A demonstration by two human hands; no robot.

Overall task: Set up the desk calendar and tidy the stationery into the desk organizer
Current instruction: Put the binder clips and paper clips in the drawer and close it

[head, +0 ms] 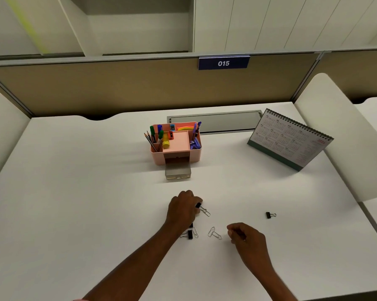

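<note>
A pink desk organizer (176, 157) stands mid-desk holding pens, pencils, markers and a yellow glue stick, and its small grey drawer (178, 171) is pulled out toward me. The desk calendar (288, 140) stands upright at the back right. My left hand (183, 208) is closed on a black binder clip (198, 205), with paper clips (205, 211) hanging by its fingertips. My right hand (246, 237) rests loosely curled on the desk and seems to pinch something small. Between the hands lie more paper clips (214, 233) and another binder clip (189, 234). A lone binder clip (269, 215) sits to the right.
A grey cable hatch (226, 121) is set into the white desk (74, 192) behind the organizer. A tan partition with a blue "015" sign (223, 63) closes off the back. White side panels (335, 131) flank the desk.
</note>
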